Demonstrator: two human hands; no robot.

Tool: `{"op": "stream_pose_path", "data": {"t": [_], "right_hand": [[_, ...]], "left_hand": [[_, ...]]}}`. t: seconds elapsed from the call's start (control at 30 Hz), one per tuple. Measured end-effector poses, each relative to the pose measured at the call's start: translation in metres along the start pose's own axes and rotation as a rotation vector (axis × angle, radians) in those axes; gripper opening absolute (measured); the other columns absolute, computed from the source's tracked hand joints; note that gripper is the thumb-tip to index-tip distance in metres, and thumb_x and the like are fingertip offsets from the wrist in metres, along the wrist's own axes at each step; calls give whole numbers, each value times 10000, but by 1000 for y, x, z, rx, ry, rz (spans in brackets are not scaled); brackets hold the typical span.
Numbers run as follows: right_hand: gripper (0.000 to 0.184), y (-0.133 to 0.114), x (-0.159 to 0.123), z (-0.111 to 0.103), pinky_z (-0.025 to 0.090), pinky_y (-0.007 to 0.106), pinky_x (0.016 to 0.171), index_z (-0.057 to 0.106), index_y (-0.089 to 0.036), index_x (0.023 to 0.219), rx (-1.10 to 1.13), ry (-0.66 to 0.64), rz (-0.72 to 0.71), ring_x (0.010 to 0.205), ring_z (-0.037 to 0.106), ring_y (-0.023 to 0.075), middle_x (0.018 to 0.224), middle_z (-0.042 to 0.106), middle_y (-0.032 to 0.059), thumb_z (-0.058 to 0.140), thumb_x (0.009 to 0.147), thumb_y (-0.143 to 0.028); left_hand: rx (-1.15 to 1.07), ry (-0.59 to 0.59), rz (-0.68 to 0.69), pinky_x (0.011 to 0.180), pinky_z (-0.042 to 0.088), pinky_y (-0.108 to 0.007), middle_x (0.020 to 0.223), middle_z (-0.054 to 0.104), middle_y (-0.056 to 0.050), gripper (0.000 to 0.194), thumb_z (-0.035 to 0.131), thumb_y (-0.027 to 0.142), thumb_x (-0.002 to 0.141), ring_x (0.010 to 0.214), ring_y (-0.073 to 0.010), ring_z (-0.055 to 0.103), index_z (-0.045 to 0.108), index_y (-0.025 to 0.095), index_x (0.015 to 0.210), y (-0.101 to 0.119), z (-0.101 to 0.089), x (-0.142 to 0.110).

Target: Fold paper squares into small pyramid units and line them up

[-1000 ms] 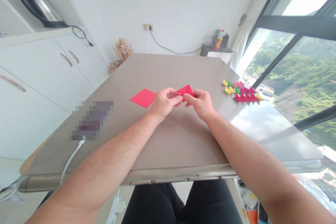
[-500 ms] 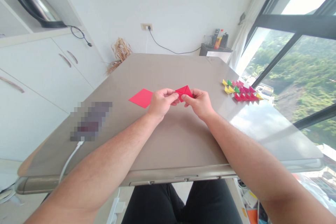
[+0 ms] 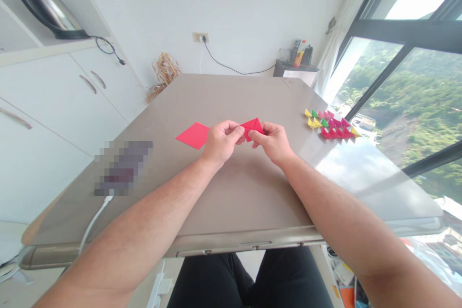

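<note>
Here at the table [image 3: 231,192], the folded red paper [image 3: 254,126] is up above its middle, between both hands! It looks feather-light, crisp along its creases yet easily crumpled, so edge pinches with flat fingertips seem the best hold. The left hand [image 3: 221,142] grips its left edge, thumb on top; the right hand [image 3: 272,140] clasps the right side, thumb pressing the face. Both forearms angle inward from the table's near edge, and the flat red sheet [image 3: 193,135] lies on the table's left half.
</note>
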State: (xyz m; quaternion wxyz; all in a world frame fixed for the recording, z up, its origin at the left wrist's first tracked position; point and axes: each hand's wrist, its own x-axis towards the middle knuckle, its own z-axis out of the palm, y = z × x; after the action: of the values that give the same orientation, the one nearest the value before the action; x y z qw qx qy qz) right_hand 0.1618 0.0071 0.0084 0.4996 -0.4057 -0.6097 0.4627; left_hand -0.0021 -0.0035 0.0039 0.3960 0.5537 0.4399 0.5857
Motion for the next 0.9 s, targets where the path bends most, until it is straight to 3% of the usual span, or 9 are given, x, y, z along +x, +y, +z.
{"op": "stream_pose_path", "data": {"t": [0.53, 0.77, 0.9], "right_hand": [[147, 4, -2, -2, 501, 303, 599, 717, -198, 718, -29, -3, 14, 615, 606, 150, 667, 673, 6, 765, 742, -335], [108, 4, -1, -1, 492, 302, 603, 715, -194, 704, 43, -26, 26, 601, 595, 143, 651, 667, 4, 763, 735, -285], [80, 3, -2, -2, 487, 303, 618, 724, -195, 721, 23, -43, 42, 626, 600, 146, 694, 697, 17, 755, 736, -268]], "left_hand": [[-79, -91, -106, 687, 534, -312, 712, 697, -23, 174, 736, 330, 790, 664, -140, 640, 657, 178, 764, -3, -1, 1], [-101, -95, -95, 673, 520, -301, 691, 683, -16, 147, 725, 299, 794, 652, -132, 625, 650, 180, 750, -2, -2, 0], [-53, -160, -74, 663, 507, -296, 697, 679, -15, 154, 731, 314, 803, 642, -126, 611, 662, 178, 780, -2, -3, -1]]}}
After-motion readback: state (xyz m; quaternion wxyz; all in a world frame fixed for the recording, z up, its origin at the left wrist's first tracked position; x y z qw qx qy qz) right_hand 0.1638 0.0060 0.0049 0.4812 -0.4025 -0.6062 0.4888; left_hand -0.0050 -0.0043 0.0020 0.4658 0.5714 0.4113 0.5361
